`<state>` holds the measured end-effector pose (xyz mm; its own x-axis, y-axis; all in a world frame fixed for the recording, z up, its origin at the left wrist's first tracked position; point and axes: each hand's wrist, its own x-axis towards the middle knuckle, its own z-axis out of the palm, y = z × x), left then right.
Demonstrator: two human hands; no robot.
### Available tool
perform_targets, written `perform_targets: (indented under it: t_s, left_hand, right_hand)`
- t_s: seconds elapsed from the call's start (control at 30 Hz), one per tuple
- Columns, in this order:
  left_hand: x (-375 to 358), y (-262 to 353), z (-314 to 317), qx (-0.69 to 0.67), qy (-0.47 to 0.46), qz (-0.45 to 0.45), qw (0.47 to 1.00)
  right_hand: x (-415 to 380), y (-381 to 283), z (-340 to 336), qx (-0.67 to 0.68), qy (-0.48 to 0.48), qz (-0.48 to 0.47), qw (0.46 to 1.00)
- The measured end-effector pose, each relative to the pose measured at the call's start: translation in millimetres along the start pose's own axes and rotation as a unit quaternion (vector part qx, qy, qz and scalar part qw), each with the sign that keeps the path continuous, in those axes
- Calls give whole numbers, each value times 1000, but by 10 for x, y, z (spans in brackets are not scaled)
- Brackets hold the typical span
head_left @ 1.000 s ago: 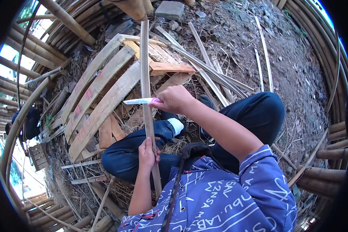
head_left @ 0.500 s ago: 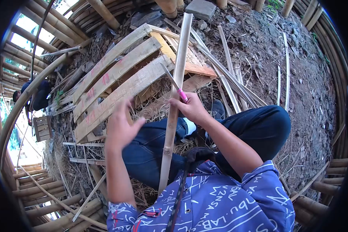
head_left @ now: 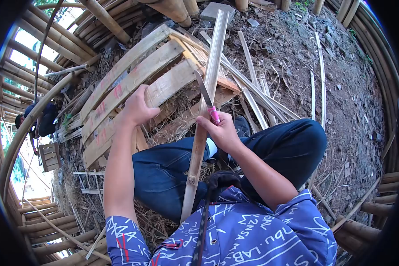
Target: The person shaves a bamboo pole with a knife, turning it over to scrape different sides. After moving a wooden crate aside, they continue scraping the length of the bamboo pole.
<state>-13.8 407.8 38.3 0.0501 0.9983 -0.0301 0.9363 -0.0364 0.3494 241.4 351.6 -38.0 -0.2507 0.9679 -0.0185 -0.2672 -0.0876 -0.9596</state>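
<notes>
My right hand [head_left: 224, 133] is closed around the pink handle of a knife [head_left: 205, 92] and also steadies a long split bamboo strip [head_left: 198, 153]. The blade points up and away, lying across the strip. From my lap, the strip slants up past the slatted wooden crate [head_left: 170, 82]. My left hand [head_left: 139, 108] is on the crate's nearest slat, its fingers bent over the wood and its thumb out to the right. Part of its grip is hidden. Straw-like shavings lie beneath the crate.
Several bamboo strips [head_left: 257, 95] lie on the ground beyond my knees. A grey block [head_left: 217, 12] sits at the back. Bamboo pole walls [head_left: 379, 88] curve around the space. At the far left are another person [head_left: 44, 117] and a smaller crate [head_left: 48, 155].
My left hand has moved forward from the air onto the crate's slat. My right hand keeps the knife and strip, and the blade's angle has turned slightly. The view has shifted a little.
</notes>
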Motion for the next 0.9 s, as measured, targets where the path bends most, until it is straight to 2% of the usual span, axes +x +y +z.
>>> perform_targets:
  t_s: [0.23,0.43,0.53,0.6,0.7,0.73,0.9]
  left_hand:
    - [-51,517,-44,16,22,72,997]
    - [-170,801,-74,-31,21,55,998]
    - [-239,986,-90,-8,36,51,998]
    - [-286,1096,-25,-29,28,99,994]
    - [-249,1108,140,-67,39,146,986]
    - [-282,1251,70,-65,-3,119,991]
    - [-328,1547,109,-58,-16,141,988]
  right_hand:
    - [-202,-350,-154,-7,21,-50,999]
    - [-299,-366,-180,-12,27,-56,998]
    - [-343,-501,-123,15,26,-58,998]
    - [-336,-478,-143,19,30,-68,997]
    - [-422,-477,-156,-12,70,-51,996]
    - [-467,-474,-162,-10,107,-43,993]
    - [-416,-622,-279,42,252,-75,964]
